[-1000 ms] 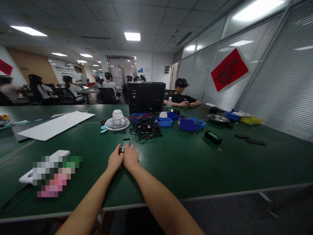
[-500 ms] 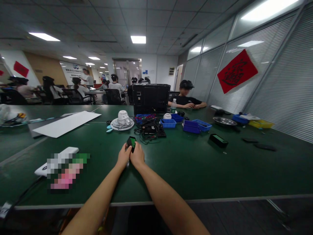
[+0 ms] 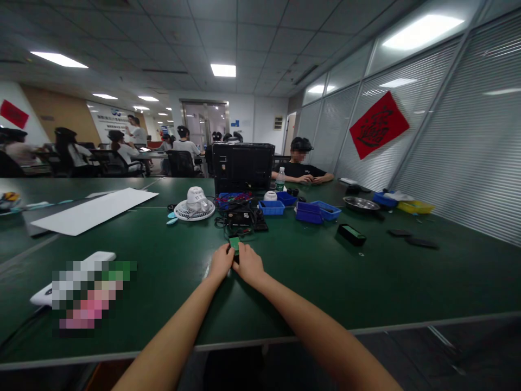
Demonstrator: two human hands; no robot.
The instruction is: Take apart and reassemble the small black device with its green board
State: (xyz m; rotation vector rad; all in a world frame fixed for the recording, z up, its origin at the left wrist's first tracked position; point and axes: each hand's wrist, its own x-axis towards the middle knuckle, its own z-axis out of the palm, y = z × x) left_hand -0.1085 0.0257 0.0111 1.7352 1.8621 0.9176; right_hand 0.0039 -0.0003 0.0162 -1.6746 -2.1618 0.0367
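A small black box with a green face (image 3: 234,243) is held between both hands over the green table (image 3: 309,282), near its middle. My left hand (image 3: 221,262) closes on the box's left side. On the right side, my right hand (image 3: 249,264) grips it, fingers bent over the near part. The hands meet at the thumbs and hide the lower part of the box. Just beyond them lie black adapters and cables (image 3: 240,218).
A white fan (image 3: 195,206), blue trays (image 3: 272,207), a black case (image 3: 244,165), another black box (image 3: 351,234) and a metal pan (image 3: 361,204) stand around. A power strip (image 3: 97,258) lies left. A person (image 3: 303,163) sits across.
The view has turned slightly right. Both hands and the box have shifted a little right in the view, and the box's green face now shows more squarely.
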